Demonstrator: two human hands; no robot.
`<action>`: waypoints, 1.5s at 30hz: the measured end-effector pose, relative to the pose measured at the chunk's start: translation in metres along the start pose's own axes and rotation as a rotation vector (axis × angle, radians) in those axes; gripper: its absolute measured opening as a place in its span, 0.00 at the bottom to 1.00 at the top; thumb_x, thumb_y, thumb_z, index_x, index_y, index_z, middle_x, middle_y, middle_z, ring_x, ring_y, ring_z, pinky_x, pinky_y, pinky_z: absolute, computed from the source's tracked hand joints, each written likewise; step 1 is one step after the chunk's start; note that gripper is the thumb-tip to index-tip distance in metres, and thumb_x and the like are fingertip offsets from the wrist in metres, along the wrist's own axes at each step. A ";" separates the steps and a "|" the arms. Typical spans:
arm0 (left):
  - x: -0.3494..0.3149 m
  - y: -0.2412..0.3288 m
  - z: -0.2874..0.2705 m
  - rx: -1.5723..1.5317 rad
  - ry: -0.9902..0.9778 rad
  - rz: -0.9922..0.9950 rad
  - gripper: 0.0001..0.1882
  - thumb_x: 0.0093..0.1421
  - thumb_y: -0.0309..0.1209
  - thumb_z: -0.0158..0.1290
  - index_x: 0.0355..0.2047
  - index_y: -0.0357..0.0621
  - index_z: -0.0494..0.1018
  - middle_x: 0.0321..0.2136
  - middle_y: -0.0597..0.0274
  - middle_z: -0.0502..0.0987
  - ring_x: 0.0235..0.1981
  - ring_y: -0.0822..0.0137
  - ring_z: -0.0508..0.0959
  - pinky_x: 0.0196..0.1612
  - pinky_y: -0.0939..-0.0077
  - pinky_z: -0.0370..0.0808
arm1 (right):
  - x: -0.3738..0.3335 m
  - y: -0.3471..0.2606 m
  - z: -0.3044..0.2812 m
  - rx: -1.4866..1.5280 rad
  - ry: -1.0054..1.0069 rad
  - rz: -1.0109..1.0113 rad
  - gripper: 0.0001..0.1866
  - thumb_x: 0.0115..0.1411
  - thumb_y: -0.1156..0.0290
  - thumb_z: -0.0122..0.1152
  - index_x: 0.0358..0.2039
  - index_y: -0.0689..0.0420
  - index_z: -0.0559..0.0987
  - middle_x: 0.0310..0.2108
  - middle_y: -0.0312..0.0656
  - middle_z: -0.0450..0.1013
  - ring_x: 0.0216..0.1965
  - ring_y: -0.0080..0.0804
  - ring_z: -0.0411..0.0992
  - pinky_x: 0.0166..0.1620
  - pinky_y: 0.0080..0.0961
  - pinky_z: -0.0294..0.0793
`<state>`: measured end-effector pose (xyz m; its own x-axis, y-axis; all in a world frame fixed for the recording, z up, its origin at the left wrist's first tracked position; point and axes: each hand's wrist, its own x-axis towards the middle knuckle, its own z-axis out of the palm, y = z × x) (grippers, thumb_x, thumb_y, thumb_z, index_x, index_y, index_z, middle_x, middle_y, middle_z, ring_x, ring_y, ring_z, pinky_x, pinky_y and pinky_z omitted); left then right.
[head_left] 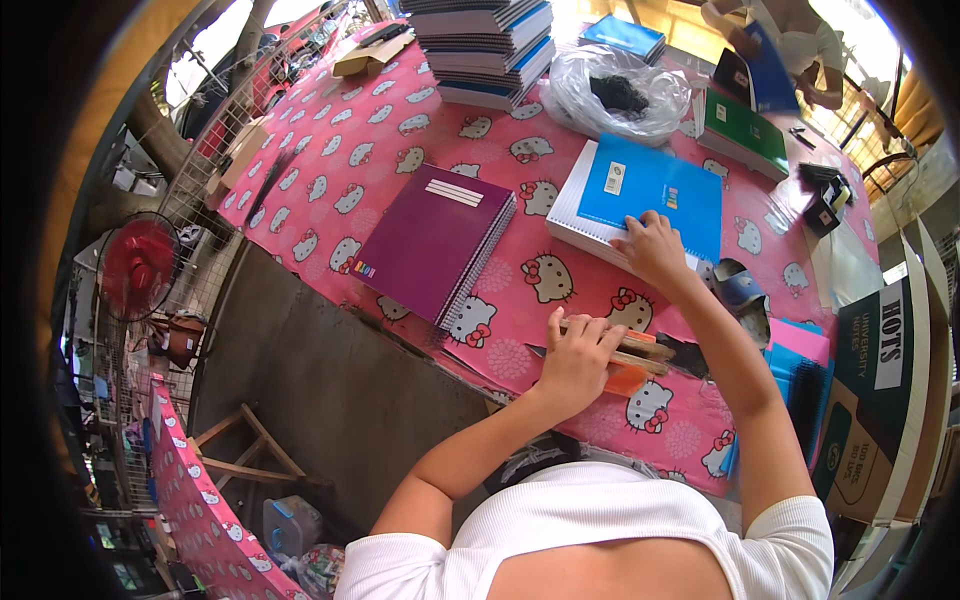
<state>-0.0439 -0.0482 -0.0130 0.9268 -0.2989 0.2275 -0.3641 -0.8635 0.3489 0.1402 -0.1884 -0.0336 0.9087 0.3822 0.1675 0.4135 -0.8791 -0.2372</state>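
A blue cover (655, 185) lies skewed over a stack of white spiral-bound pages (577, 222), so the pages show along its left and lower sides. My right hand (655, 248) is at the cover's near edge, its bent fingers closed on that edge. Nearer to me, my left hand (580, 365) is curled over a hand tool (640, 348) with wooden and orange parts; the palm hides much of it, and a dark pointed tip shows on its left. To the left lies a closed purple spiral notebook (435, 240), apart from both hands.
Tall stacked notebooks (485, 50) stand at the back, beside a clear plastic bag (620, 95) with black contents. A green notebook (742, 130) lies at the far right. Across the table, another person (790, 50) holds a blue sheet. A cardboard box (870, 400) stands close on my right.
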 end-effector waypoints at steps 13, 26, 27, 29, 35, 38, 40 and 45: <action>0.060 -0.083 -0.004 -1.093 0.300 -0.630 0.32 0.60 0.22 0.49 0.65 0.40 0.52 0.63 0.49 0.57 0.62 0.63 0.63 0.59 0.69 0.64 | 0.047 -0.059 0.002 -0.061 0.024 -0.233 0.21 0.52 0.66 0.61 0.48 0.53 0.73 0.48 0.49 0.66 0.51 0.48 0.66 0.45 0.43 0.68; 0.105 -0.154 0.078 -1.553 0.257 -0.557 0.34 0.53 0.09 0.35 0.63 0.36 0.57 0.59 0.55 0.65 0.62 0.67 0.64 0.61 0.78 0.58 | 0.107 -0.044 -0.010 0.207 -0.468 -0.382 0.29 0.43 0.76 0.69 0.50 0.54 0.77 0.44 0.48 0.75 0.46 0.47 0.73 0.48 0.38 0.72; 0.103 -0.150 0.077 -1.534 0.253 -0.556 0.33 0.55 0.09 0.35 0.63 0.36 0.58 0.59 0.56 0.66 0.62 0.67 0.64 0.61 0.78 0.58 | 0.106 -0.041 -0.007 0.198 -0.457 -0.389 0.28 0.43 0.75 0.68 0.50 0.52 0.77 0.44 0.48 0.75 0.46 0.47 0.73 0.48 0.38 0.73; 0.101 -0.149 0.074 -1.513 0.273 -0.560 0.31 0.57 0.10 0.35 0.62 0.37 0.58 0.59 0.57 0.66 0.61 0.68 0.64 0.61 0.78 0.58 | 0.107 -0.047 -0.007 0.171 -0.464 -0.395 0.29 0.44 0.75 0.67 0.50 0.51 0.76 0.45 0.47 0.75 0.47 0.47 0.73 0.49 0.38 0.73; 0.098 -0.153 0.077 -1.502 0.320 -0.545 0.28 0.60 0.13 0.40 0.62 0.37 0.58 0.57 0.56 0.67 0.59 0.69 0.67 0.58 0.80 0.62 | 0.117 -0.040 -0.007 0.256 -0.515 -0.394 0.29 0.44 0.74 0.69 0.50 0.49 0.76 0.44 0.47 0.75 0.47 0.46 0.73 0.49 0.39 0.72; 0.102 -0.146 0.074 -1.496 0.391 -0.559 0.25 0.61 0.18 0.46 0.59 0.39 0.61 0.53 0.58 0.70 0.52 0.71 0.70 0.53 0.81 0.66 | 0.116 -0.034 -0.003 0.245 -0.496 -0.422 0.31 0.44 0.74 0.69 0.52 0.45 0.75 0.47 0.49 0.72 0.47 0.48 0.73 0.48 0.39 0.73; 0.099 -0.144 0.067 -1.470 0.430 -0.573 0.22 0.61 0.22 0.50 0.57 0.40 0.63 0.50 0.59 0.71 0.47 0.74 0.72 0.49 0.82 0.68 | 0.106 -0.048 -0.007 0.106 -0.487 -0.383 0.30 0.45 0.74 0.67 0.52 0.45 0.75 0.48 0.52 0.70 0.45 0.50 0.73 0.47 0.39 0.74; 0.096 -0.149 0.069 -1.424 0.422 -0.595 0.19 0.61 0.22 0.51 0.53 0.41 0.65 0.49 0.59 0.71 0.50 0.72 0.70 0.48 0.80 0.69 | 0.086 -0.073 -0.007 -0.101 -0.404 -0.394 0.27 0.48 0.76 0.62 0.50 0.42 0.75 0.47 0.51 0.66 0.45 0.51 0.71 0.46 0.41 0.73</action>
<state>0.1057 0.0233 -0.1056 0.9589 0.2635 -0.1055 0.0142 0.3266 0.9450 0.1882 -0.0933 0.0052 0.6446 0.7478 -0.1591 0.7362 -0.6633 -0.1346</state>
